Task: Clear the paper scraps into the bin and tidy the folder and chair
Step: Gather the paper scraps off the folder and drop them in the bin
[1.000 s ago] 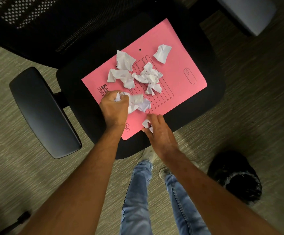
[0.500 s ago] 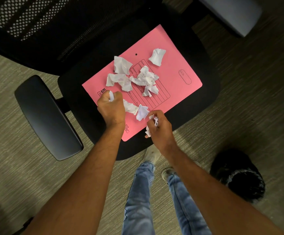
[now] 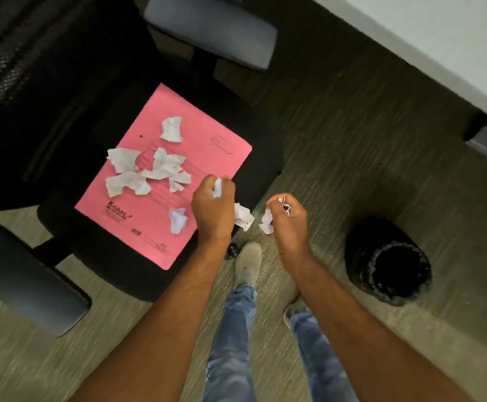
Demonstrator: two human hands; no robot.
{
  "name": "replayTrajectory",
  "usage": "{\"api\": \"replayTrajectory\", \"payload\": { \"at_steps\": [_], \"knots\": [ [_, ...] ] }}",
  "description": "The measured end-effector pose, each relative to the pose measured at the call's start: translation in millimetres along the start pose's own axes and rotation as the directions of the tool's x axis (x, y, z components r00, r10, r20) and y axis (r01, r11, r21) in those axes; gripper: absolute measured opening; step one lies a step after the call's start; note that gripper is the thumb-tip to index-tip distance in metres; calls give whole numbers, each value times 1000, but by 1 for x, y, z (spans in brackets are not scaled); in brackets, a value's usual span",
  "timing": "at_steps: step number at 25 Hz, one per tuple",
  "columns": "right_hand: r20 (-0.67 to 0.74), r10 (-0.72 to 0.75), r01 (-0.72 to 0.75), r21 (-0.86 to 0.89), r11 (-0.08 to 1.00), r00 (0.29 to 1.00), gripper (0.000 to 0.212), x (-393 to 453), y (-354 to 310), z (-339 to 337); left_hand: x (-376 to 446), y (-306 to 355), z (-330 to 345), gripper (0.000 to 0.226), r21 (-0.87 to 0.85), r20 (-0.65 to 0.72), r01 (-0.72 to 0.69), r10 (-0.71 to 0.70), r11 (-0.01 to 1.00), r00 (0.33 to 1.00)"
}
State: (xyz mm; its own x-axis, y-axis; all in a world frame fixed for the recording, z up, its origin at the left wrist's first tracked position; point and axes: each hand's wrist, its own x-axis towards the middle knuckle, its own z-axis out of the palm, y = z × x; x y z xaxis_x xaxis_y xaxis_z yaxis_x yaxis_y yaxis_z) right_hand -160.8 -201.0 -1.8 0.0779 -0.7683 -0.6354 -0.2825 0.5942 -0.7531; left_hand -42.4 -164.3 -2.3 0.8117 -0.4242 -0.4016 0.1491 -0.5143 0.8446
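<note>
A pink folder (image 3: 207, 158) lies on the black seat of an office chair (image 3: 265, 166). Several crumpled white paper scraps (image 3: 146, 169) rest on the folder, and one small scrap (image 3: 177, 220) lies apart near its front edge. My left hand (image 3: 211, 210) is closed on paper scraps (image 3: 243, 216) at the folder's right edge, with paper sticking out on both sides of the fist. My right hand (image 3: 288, 217) is closed on another paper scrap (image 3: 267, 220), over the carpet beside the chair. A black bin (image 3: 387, 262) with a dark liner stands on the floor to the right.
The chair's two grey armrests (image 3: 210, 30) (image 3: 27, 280) flank the seat, and its mesh back (image 3: 10, 53) fills the upper left. A white wall (image 3: 439, 39) runs along the upper right. My legs and shoes (image 3: 248, 264) stand between chair and bin on the carpet.
Both hands have lifted off the folder with scraps and moved right, toward the bin side. The view has swung right, so the bin and wall show more.
</note>
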Motion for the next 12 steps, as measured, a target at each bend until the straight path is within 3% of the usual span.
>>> {"api": "replayTrajectory", "payload": {
  "at_steps": [5,12],
  "knots": [
    [-165,61,-37,144,989,984,21,17,18,-113,-58,2,98,41,194,198,-128,89,973,976],
    [-390,159,-41,295,955,907,11,19,83,-290,-168,-27,235,30,254,532,-184,21,949,846]
  ]
}}
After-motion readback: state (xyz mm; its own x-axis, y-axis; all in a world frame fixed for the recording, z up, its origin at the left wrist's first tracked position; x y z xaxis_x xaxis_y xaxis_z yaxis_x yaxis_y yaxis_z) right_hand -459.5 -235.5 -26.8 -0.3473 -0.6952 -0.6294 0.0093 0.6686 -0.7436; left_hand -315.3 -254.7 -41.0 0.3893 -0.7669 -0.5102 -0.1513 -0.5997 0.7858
